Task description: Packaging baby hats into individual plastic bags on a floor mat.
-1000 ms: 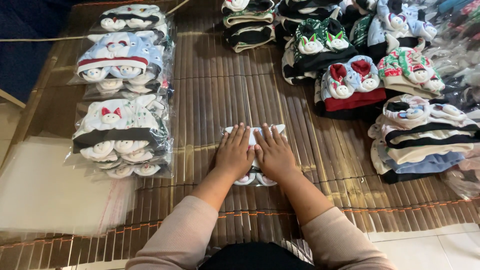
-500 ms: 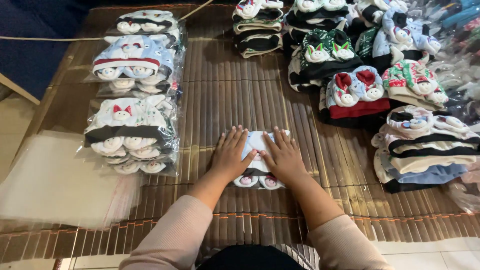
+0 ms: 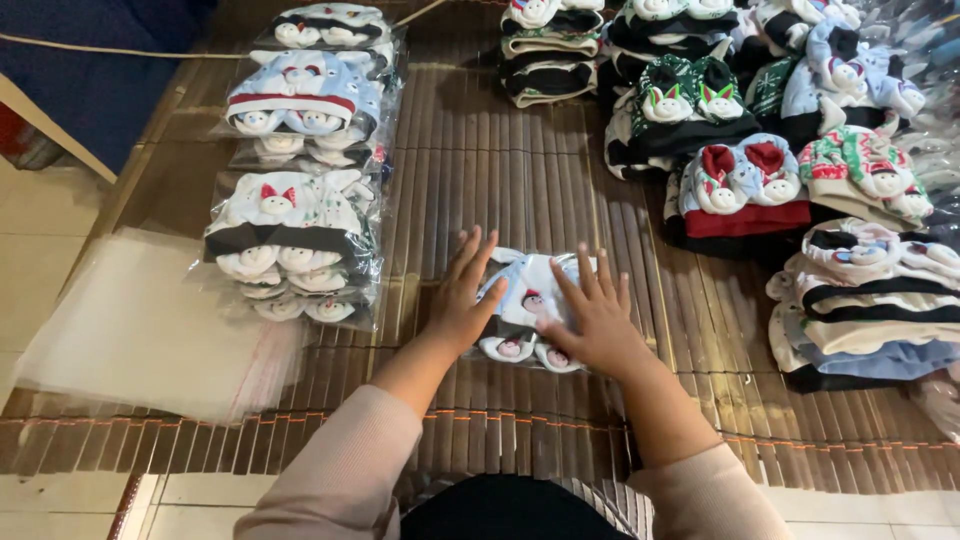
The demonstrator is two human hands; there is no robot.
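On bamboo mat (image 3: 520,170), L hand (image 3: 462,300) & R hand (image 3: 592,322) flat on bagged baby set (image 3: 528,290).

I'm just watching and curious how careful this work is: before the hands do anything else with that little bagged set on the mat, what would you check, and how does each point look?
1. Both hands on the set: ok. The left hand and right hand lie flat on the bagged baby set.
2. Set lies flat on the bamboo mat: ok.
3. Bag sealed: cannot tell, the hands cover its edges.
4. Spare clear bags in reach: ok, stacked to the left.
5. Room on the packed pile: cannot tell.
6. Unpacked sets kept apart: ok, on the right.
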